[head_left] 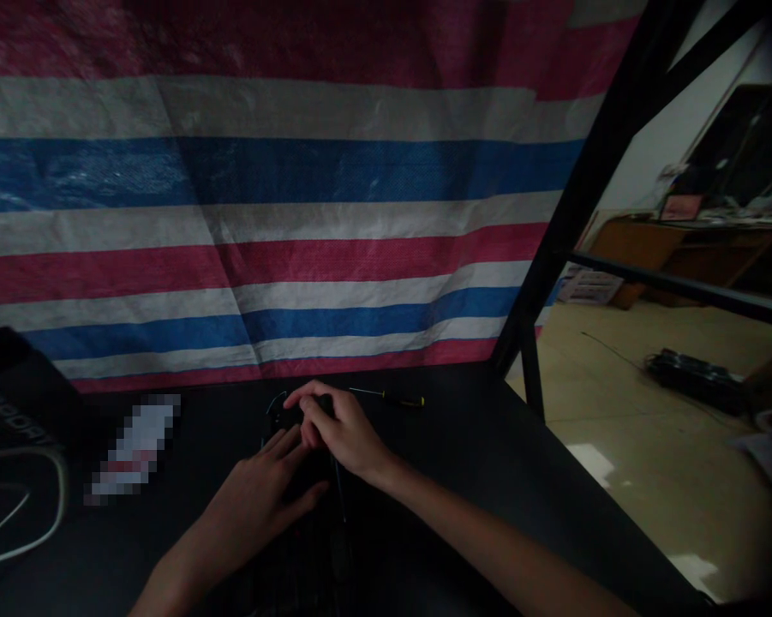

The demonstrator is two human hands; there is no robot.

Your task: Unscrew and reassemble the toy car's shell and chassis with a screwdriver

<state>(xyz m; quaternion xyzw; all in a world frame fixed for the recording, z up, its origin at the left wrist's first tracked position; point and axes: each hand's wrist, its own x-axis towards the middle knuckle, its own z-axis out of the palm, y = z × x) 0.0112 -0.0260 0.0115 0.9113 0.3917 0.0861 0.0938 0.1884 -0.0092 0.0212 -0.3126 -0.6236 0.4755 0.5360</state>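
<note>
A dark object (292,416) lies on the black table under my hands, with a thin curved wire-like edge at its far left; its kind cannot be made out in the low light. My left hand (257,484) rests on it, fingers stretched forward and thumb held apart. Just beyond, my right hand (344,433) is closed, its fingers curled near the left fingertips around something dark that I cannot make out. A screwdriver (403,400) with a black and yellow handle lies behind the right hand, its shaft pointing left.
On the left stand a black box (13,403) lettered SPORT and a white cable (61,488). A blurred packet (138,446) lies beside them. Striped sheeting (296,257) hangs behind the black table (450,463). A black metal frame (553,214) rises at the right.
</note>
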